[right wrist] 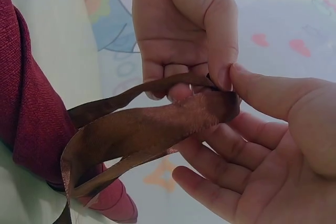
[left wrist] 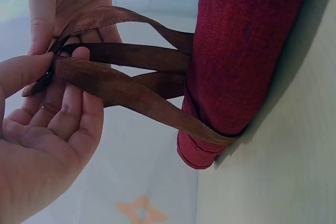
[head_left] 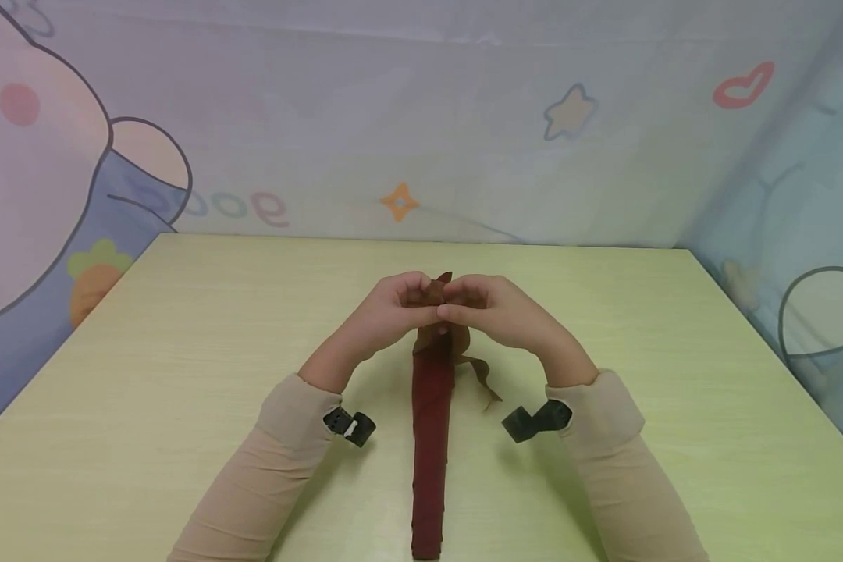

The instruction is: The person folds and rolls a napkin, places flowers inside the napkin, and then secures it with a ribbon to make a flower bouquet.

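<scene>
A long, dark red roll of cloth [head_left: 430, 453] lies lengthwise on the table. A brown ribbon [left wrist: 121, 85] goes round the roll near its far end and rises off it in loops. My left hand [head_left: 382, 312] pinches the ribbon between thumb and fingers above the roll. Facing it, my right hand [head_left: 509, 312] pinches the same gathered spot, and the two thumb tips meet. In the right wrist view the ribbon [right wrist: 142, 127] bends back at the fingertips; whether it is knotted there is hidden. One loose ribbon tail [head_left: 481, 375] hangs to the right of the roll.
The pale wooden table [head_left: 183, 375] reaches back to a printed cloth backdrop [head_left: 464, 117] with cartoon figures. A small black camera [head_left: 351, 425] sits on the left wrist, and another black camera [head_left: 537, 420] on the right wrist, both close to the roll.
</scene>
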Motion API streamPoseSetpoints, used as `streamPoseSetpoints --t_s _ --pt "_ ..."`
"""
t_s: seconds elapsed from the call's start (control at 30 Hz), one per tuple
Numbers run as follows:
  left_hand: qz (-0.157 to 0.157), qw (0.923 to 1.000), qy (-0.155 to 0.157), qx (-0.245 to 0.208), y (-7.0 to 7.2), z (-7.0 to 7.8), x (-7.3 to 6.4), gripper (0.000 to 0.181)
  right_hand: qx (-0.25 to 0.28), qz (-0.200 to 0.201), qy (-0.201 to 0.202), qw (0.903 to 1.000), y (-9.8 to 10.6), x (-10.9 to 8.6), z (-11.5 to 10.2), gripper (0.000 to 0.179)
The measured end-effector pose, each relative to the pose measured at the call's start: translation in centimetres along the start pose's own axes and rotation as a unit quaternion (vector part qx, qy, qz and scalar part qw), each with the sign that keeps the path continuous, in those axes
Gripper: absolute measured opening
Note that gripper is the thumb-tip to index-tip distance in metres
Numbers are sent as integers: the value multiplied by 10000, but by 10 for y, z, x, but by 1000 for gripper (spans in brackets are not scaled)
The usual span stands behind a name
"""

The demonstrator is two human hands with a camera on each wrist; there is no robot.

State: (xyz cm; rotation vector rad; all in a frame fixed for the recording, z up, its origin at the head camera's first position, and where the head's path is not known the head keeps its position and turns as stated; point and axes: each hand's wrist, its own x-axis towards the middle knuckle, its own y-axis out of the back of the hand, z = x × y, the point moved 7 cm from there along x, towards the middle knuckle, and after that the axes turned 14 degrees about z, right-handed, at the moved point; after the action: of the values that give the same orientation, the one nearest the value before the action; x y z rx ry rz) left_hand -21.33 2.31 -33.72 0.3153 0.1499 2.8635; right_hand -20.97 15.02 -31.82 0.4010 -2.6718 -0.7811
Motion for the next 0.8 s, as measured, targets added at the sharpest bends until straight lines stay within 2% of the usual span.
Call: streamPoseSetpoints --t_s 0.13,0.37,0.63,0.8 --pt "-19 9999 -79 113 0 1 0 8 12 45 -35 10000 1 2 2 32" --pt "6 10000 -39 -24 1 1 1 8 152 147 -109 9997 2 2 3 19" --pt "26 10000 9 79 1 1 0 9 190 54 -399 9990 2 3 12 26" --pt "15 9999 -4 158 2 1 0 11 148 103 -466 9988 3 3 11 24"
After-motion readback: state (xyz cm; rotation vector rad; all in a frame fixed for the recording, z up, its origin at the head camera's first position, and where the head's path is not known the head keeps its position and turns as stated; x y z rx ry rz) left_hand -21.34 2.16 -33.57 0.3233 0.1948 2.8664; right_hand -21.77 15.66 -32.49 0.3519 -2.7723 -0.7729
